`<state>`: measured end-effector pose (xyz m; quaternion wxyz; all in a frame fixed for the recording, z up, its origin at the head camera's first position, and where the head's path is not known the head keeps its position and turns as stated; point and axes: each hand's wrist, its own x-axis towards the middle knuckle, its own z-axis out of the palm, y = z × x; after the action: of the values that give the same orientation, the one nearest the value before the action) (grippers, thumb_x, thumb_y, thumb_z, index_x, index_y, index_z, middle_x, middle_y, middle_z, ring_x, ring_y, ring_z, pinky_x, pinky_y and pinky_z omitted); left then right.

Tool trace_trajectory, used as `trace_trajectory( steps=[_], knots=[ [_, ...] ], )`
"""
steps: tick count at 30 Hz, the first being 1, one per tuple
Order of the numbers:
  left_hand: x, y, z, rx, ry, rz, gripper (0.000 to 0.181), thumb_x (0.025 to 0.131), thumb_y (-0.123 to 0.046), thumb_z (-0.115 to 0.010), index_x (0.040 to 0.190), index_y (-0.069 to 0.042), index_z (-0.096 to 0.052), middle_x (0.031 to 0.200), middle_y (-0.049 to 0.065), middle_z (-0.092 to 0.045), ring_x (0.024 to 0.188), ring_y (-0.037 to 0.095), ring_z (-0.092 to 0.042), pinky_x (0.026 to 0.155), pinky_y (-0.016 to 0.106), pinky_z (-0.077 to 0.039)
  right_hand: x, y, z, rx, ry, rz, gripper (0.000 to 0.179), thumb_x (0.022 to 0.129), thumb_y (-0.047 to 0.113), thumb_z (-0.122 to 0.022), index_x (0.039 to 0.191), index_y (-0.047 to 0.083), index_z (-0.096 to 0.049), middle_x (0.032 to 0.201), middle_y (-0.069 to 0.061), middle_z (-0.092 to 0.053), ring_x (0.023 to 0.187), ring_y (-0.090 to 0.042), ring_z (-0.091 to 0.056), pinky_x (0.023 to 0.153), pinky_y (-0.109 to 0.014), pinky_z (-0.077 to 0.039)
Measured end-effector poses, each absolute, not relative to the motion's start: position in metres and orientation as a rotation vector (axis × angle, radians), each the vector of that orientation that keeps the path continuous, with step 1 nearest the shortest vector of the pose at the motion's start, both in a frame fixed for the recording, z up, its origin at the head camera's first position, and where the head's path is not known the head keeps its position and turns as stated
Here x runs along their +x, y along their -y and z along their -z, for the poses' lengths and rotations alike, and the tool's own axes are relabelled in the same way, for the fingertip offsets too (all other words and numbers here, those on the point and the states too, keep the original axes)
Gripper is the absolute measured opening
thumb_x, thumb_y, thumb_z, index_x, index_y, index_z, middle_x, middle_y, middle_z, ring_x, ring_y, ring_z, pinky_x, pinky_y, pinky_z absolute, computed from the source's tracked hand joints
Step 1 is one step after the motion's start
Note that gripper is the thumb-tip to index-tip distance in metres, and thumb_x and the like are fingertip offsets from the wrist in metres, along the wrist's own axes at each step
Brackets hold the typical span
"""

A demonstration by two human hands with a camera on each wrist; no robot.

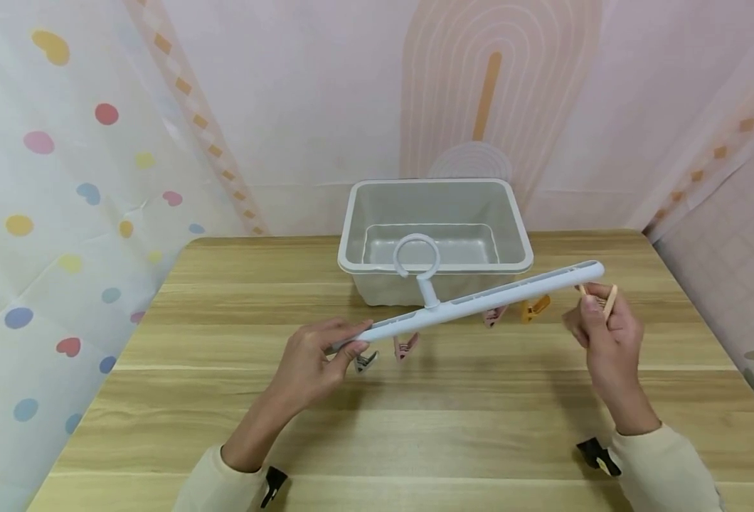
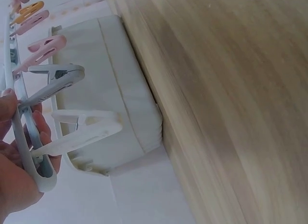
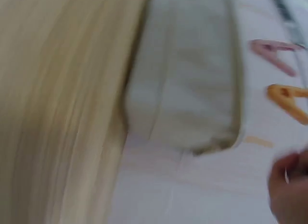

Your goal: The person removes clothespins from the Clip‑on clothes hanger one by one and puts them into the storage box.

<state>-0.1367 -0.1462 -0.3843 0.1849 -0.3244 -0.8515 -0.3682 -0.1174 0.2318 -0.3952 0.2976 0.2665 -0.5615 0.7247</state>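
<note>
My left hand (image 1: 319, 359) grips the left end of a pale blue clip hanger (image 1: 486, 301), thumb in front, with its round hook pointing up. The bar slants up to the right above the table. From its underside hang a grey clothespin (image 1: 365, 362), two pink clothespins (image 1: 406, 346) and an orange clothespin (image 1: 535, 308). A white clothespin (image 2: 84, 132) hangs at the near end in the left wrist view. At the bar's right end, my right hand (image 1: 610, 348) pinches a light peach clothespin (image 1: 610, 301) between thumb and fingers, close under the bar.
Behind the hanger, a light grey plastic bin (image 1: 377, 288) stands at the back of the wooden table (image 1: 454, 441). A patterned cloth backdrop (image 1: 300, 107) rises behind and along both sides. Black straps (image 1: 597, 455) show at the sleeve cuffs.
</note>
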Motion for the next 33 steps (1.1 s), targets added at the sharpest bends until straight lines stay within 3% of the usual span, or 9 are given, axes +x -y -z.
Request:
trace_trajectory(
  steps=[3, 6, 10, 14, 19, 22, 26, 29, 33],
  knots=[
    [-0.136, 0.146, 0.383, -0.916, 2.423, 1.052, 0.029, 0.086, -0.008, -0.078, 0.115, -0.003, -0.077, 0.085, 0.004, -0.076, 0.062, 0.000, -0.042, 0.052, 0.017, -0.037, -0.118, -0.233, 0.400, 0.380, 1.684, -1.301, 0.025, 0.103, 0.007, -0.054, 0.102, -0.016, -0.064, 0.071, 0.019, -0.049, 0.060, 0.008, -0.037, 0.056, -0.010, -0.028],
    [-0.135, 0.146, 0.382, -0.922, 2.441, 1.079, 0.029, 0.086, -0.007, -0.078, 0.115, -0.004, -0.077, 0.085, 0.003, -0.076, 0.063, 0.001, -0.044, 0.053, 0.017, -0.038, -0.119, -0.236, 0.402, 0.252, 1.708, -0.936, 0.047, 0.103, 0.026, -0.060, 0.099, -0.021, -0.062, 0.067, 0.008, -0.056, 0.068, 0.015, -0.040, 0.061, -0.007, -0.030],
    [-0.133, 0.144, 0.381, -0.925, 2.459, 1.105, 0.027, 0.087, -0.007, -0.078, 0.114, -0.003, -0.077, 0.085, 0.003, -0.076, 0.063, 0.000, -0.045, 0.053, 0.018, -0.039, -0.122, -0.237, 0.398, 0.299, 1.631, -0.684, 0.052, 0.104, 0.034, -0.057, 0.094, -0.017, -0.063, 0.061, -0.026, -0.052, 0.052, -0.003, -0.034, 0.050, -0.019, -0.024],
    [-0.133, 0.142, 0.382, -0.927, 2.475, 1.117, 0.026, 0.088, -0.007, -0.077, 0.114, -0.003, -0.077, 0.083, 0.002, -0.075, 0.062, -0.001, -0.045, 0.053, 0.018, -0.039, -0.124, -0.234, 0.393, 0.322, 1.567, -0.508, 0.033, 0.102, 0.015, -0.056, 0.090, -0.015, -0.064, 0.063, -0.026, -0.053, 0.049, -0.034, -0.035, 0.050, -0.039, -0.031],
    [-0.132, 0.141, 0.381, -0.939, 2.484, 1.131, 0.026, 0.089, -0.007, -0.076, 0.114, -0.001, -0.077, 0.081, 0.002, -0.074, 0.062, -0.001, -0.045, 0.052, 0.018, -0.039, -0.124, -0.231, 0.391, 0.298, 1.539, -0.459, 0.024, 0.098, 0.005, -0.057, 0.089, -0.016, -0.064, 0.064, -0.028, -0.054, 0.049, -0.038, -0.037, 0.058, -0.051, -0.036],
    [-0.132, 0.141, 0.380, -0.930, 2.475, 1.120, 0.027, 0.089, -0.007, -0.076, 0.115, -0.001, -0.076, 0.084, 0.004, -0.076, 0.061, 0.000, -0.044, 0.052, 0.018, -0.038, -0.125, -0.233, 0.394, 0.284, 1.582, -0.651, 0.041, 0.103, 0.023, -0.059, 0.088, -0.015, -0.065, 0.060, -0.020, -0.053, 0.047, -0.020, -0.038, 0.053, -0.032, -0.035],
    [-0.133, 0.141, 0.379, -0.916, 2.442, 1.094, 0.029, 0.087, -0.008, -0.077, 0.116, -0.002, -0.076, 0.089, 0.007, -0.078, 0.060, 0.000, -0.044, 0.050, 0.018, -0.036, -0.124, -0.237, 0.397, 0.508, 1.578, -1.388, 0.026, 0.106, 0.013, -0.052, 0.101, -0.009, -0.064, 0.058, -0.002, -0.047, 0.051, -0.002, -0.034, 0.054, -0.016, -0.031],
    [-0.134, 0.140, 0.379, -0.933, 2.429, 1.088, 0.030, 0.087, -0.008, -0.077, 0.116, -0.002, -0.076, 0.089, 0.007, -0.077, 0.061, 0.001, -0.044, 0.050, 0.018, -0.037, -0.122, -0.239, 0.395, 0.756, 1.347, -2.042, 0.024, 0.105, -0.006, -0.038, 0.115, -0.009, -0.059, 0.060, 0.000, -0.036, 0.050, -0.009, -0.030, 0.058, -0.025, -0.032],
    [-0.134, 0.140, 0.377, -0.952, 2.460, 1.115, 0.030, 0.088, -0.006, -0.077, 0.118, -0.001, -0.075, 0.088, 0.006, -0.076, 0.062, 0.001, -0.046, 0.050, 0.018, -0.038, -0.121, -0.239, 0.390, 0.977, 1.034, -2.609, 0.039, 0.110, 0.002, -0.019, 0.119, -0.010, -0.055, 0.066, -0.003, -0.022, 0.052, -0.013, -0.023, 0.067, -0.033, -0.025]
  ],
)
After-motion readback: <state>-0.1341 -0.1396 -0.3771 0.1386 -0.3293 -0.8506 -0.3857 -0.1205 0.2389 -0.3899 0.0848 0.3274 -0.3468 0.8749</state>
